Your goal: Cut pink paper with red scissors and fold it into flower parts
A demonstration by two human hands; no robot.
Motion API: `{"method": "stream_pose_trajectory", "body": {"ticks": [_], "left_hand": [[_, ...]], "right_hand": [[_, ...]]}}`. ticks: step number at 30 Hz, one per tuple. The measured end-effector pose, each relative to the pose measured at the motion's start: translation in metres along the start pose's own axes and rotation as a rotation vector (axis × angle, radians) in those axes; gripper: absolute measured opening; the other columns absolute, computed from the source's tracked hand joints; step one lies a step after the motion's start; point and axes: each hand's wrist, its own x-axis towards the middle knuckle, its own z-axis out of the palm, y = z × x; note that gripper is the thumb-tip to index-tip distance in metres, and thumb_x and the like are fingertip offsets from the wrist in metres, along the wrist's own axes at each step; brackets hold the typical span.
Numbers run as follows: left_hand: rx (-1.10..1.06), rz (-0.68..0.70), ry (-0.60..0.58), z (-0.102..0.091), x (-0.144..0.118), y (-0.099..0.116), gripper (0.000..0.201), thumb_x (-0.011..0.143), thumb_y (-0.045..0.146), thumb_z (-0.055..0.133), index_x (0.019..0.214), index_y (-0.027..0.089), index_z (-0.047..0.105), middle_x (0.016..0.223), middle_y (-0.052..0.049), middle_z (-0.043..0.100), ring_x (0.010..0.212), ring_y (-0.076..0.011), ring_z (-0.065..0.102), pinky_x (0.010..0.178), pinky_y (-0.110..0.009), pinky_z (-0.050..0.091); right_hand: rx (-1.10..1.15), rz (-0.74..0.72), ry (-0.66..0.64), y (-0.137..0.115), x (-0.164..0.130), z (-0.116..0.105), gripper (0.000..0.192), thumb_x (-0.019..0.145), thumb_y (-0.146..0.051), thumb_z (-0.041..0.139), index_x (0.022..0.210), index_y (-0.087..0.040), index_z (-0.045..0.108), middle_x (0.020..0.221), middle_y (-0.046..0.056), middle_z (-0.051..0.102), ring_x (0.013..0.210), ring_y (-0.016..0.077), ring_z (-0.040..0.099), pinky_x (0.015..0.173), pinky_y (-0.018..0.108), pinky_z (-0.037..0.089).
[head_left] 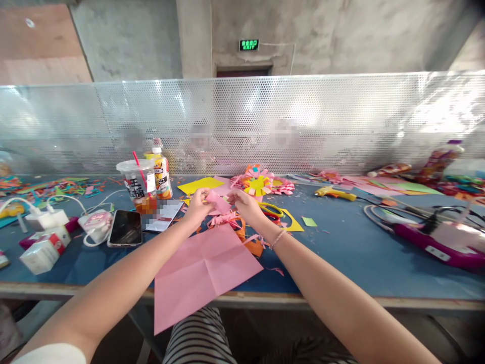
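Observation:
A small piece of pink paper [220, 202] is held up between my two hands above the table. My left hand [199, 206] pinches its left side, fingers closed. My right hand [246, 205] has its fingers bent at the paper's right edge, closed on it as well. Below them lie cut pink paper strips [227, 220] and orange paper scraps [253, 246]. A large creased sheet of pink paper [206, 270] hangs partly over the table's front edge. Just right of my right hand are yellow-handled scissors [273, 211] on a yellow paper sheet [293, 222].
Paper flowers [259, 183] lie beyond my hands. At left stand a plastic cup [132, 184] with a red straw, a bottle [162, 172], a phone [126, 228] and chargers [47, 218]. At right are a yellow glue gun [335, 193] and a purple power strip [428, 245] with cables.

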Motion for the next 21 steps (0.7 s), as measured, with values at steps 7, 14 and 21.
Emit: {"method": "stream_pose_trajectory", "body": {"ticks": [7,14,21], "left_hand": [[-0.013,-0.028,0.014,0.000,-0.001,0.005,0.045,0.057,0.013,0.062,0.096,0.019,0.041,0.076,-0.001,0.058,0.056,-0.0096,0.055,0.053,-0.023,0.045],[-0.092,-0.208,-0.102,0.002,-0.006,0.011,0.042,0.056,0.012,0.066,0.091,0.018,0.043,0.076,0.000,0.056,0.062,-0.0126,0.059,0.062,-0.031,0.050],[0.060,-0.171,-0.292,0.006,-0.012,0.011,0.021,0.061,0.023,0.063,0.077,0.014,0.054,0.071,-0.001,0.057,0.059,-0.0119,0.056,0.054,-0.025,0.045]], "right_hand": [[0.124,0.155,-0.081,-0.001,0.004,0.001,0.010,0.068,-0.021,0.050,0.075,-0.015,0.054,0.060,0.000,0.055,0.053,0.0103,0.055,0.056,0.026,0.048],[0.076,0.043,-0.052,0.004,0.006,-0.006,0.015,0.065,-0.020,0.052,0.075,-0.014,0.060,0.060,-0.001,0.056,0.052,0.0085,0.050,0.050,0.021,0.042],[0.009,0.054,-0.104,0.002,0.009,-0.009,0.028,0.071,-0.016,0.045,0.093,-0.012,0.060,0.077,0.004,0.064,0.063,0.0105,0.056,0.060,0.023,0.045]]}}
